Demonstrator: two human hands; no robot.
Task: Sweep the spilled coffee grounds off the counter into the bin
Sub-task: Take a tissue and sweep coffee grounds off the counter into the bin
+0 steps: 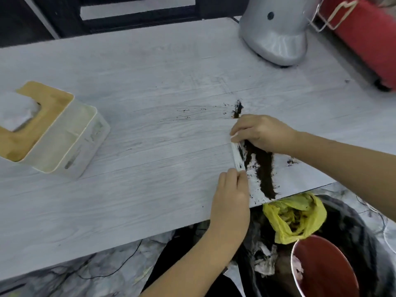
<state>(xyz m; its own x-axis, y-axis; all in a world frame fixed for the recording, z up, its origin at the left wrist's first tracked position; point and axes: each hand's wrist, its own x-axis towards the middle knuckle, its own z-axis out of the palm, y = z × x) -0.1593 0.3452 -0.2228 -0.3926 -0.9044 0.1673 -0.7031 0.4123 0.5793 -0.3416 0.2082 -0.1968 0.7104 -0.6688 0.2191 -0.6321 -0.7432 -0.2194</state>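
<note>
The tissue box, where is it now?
In the head view, the tissue box stands at the counter's left side, far from both hands.

On the surface (150,82) a tissue box (53,129) sat at the left and a machine (276,33) at the far right corner. The grounds (264,170) lay near the right front edge, just right of a paper strip (237,156) between the left hand (231,200) and right hand (261,131). Below that edge stood the bin (353,230), holding a bag (297,217) and a cup (323,266).
</note>
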